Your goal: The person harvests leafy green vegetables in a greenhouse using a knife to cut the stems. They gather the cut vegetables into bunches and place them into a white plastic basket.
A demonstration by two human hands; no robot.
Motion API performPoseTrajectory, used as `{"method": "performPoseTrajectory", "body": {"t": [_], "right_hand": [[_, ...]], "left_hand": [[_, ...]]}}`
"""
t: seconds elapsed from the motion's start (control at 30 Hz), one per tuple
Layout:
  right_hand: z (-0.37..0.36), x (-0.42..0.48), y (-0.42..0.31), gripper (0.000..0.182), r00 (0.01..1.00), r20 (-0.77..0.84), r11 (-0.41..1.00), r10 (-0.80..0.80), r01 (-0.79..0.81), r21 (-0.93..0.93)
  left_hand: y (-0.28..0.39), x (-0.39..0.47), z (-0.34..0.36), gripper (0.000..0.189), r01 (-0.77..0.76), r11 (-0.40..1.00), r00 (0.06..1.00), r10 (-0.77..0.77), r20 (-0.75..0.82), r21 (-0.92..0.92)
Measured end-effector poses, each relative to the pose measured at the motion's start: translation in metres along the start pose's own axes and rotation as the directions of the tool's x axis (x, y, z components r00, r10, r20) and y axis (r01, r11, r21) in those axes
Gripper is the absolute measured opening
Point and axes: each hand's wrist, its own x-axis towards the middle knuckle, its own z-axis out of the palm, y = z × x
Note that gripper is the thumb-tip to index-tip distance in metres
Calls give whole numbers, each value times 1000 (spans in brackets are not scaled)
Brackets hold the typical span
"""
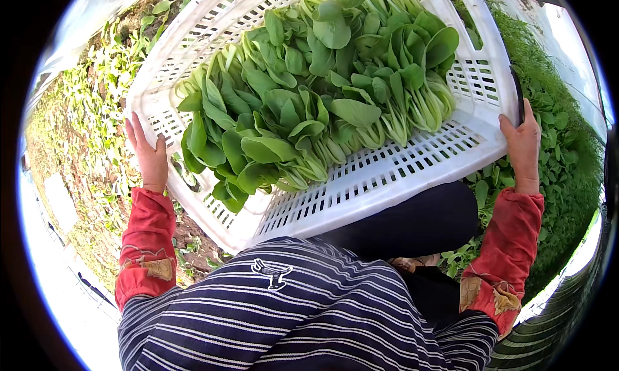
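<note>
A white slotted plastic crate (387,177) is tilted in front of me, close above my knee. Bunches of leafy greens with pale stalks, like bok choy (309,90), lie packed in rows inside it. My left hand (149,156) is at the crate's left end, its fingers against the outer rim beside a handle slot. At the right end, my right hand (522,139) grips the rim, thumb on the near side and fingers partly hidden behind it. A dark curved strip shows on the rim there. Red sleeve covers reach up both my forearms.
Soil with scattered small plants and leaves (96,124) stretches along the left. Dense green plants (561,163) grow on the right, with feathery foliage (517,37) beyond. Pale plastic sheeting (566,32) rises at the far right. My bent knee (411,221) is under the crate's near edge.
</note>
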Motion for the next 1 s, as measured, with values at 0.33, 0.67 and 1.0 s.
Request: {"method": "performPoseTrajectory", "body": {"t": [0.33, 0.67, 1.0], "right_hand": [[-2, 5, -9, 64, 993, 69, 995, -101, 101, -4], [-76, -45, 74, 62, 994, -103, 953, -47, 76, 294], [-179, -325, 365, 45, 628, -105, 552, 771, -577, 602]], "left_hand": [[-18, 5, 1, 83, 13, 991, 1000, -12, -6, 132], [53, -30, 24, 80, 23, 942, 965, 67, -254, 335], [86, -2, 192, 43, -662, 723, 402, 118, 908, 199]]}}
